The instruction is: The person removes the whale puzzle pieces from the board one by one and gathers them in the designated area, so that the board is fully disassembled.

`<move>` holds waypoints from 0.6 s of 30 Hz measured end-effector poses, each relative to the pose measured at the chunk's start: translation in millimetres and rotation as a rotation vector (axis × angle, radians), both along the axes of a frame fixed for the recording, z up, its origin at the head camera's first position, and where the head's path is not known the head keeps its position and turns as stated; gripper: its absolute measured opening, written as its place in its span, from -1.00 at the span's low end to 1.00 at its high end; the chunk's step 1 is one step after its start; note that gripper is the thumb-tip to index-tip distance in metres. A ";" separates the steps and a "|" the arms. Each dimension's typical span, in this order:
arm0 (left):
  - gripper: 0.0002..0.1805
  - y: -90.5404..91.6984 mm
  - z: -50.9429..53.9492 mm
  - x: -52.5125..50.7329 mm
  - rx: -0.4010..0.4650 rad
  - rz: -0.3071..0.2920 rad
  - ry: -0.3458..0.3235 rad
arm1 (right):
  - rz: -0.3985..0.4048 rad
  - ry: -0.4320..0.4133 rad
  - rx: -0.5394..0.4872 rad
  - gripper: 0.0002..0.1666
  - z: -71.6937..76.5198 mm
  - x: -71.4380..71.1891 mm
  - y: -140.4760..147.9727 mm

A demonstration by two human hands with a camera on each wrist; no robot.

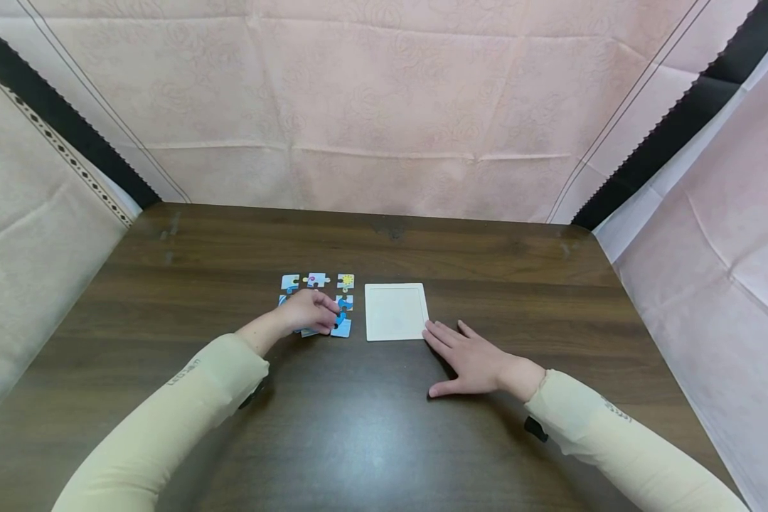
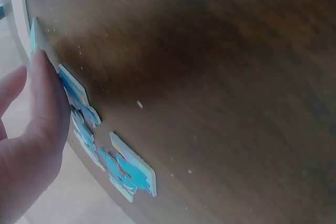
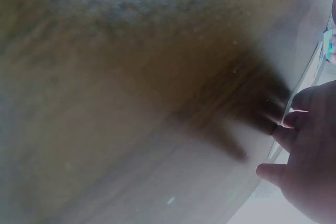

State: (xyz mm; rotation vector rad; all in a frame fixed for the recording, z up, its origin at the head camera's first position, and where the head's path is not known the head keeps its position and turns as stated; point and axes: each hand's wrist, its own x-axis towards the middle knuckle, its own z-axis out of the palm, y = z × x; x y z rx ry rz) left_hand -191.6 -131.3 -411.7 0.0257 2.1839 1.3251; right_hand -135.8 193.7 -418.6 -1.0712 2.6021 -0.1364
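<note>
Several blue jigsaw puzzle pieces [image 1: 316, 279] lie spaced apart in rows on the brown table. My left hand [image 1: 308, 311] is over their middle and lower rows, hiding some of them. Its fingers are loosely bent beside the lower-right puzzle piece [image 1: 342, 328]; in the left wrist view a gap shows between thumb and index finger [image 2: 41, 85]. Whether the fingertips touch that piece is unclear. Right of the pieces lies a flat white square tray [image 1: 397, 313] with a raised border. My right hand [image 1: 470, 359] rests with spread, straight fingers, fingertips at the tray's lower right edge.
The brown table [image 1: 371, 427] reaches out on all sides of the pieces and tray. Pale pink cloth [image 1: 390, 107] hangs behind its far edge, and more cloth hangs at both sides. Dark strips run along the cloth corners.
</note>
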 end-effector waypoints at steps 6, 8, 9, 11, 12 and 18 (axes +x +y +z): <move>-0.67 -2.7 2.1 -0.2 0.011 0.002 0.008 | -0.004 -0.002 0.006 0.13 -0.7 0.0 0.3; -0.66 -4.0 3.6 -0.3 0.011 -0.006 0.013 | -0.006 -0.004 0.005 0.13 -0.8 0.0 0.5; -0.65 -4.8 4.5 -0.2 0.007 -0.016 0.018 | -0.006 -0.005 0.005 0.13 -0.8 0.0 0.7; -0.63 -6.8 6.6 -0.5 -0.010 -0.036 0.030 | -0.009 -0.015 0.006 0.13 -0.5 -0.1 1.0; -0.63 -7.7 7.4 -0.9 -0.014 -0.041 0.035 | -0.012 -0.022 0.006 0.12 -0.4 -0.2 1.2; -0.58 -15.5 11.9 -2.1 -0.020 -0.051 0.047 | -0.028 -0.055 -0.018 0.05 -1.0 -4.6 3.8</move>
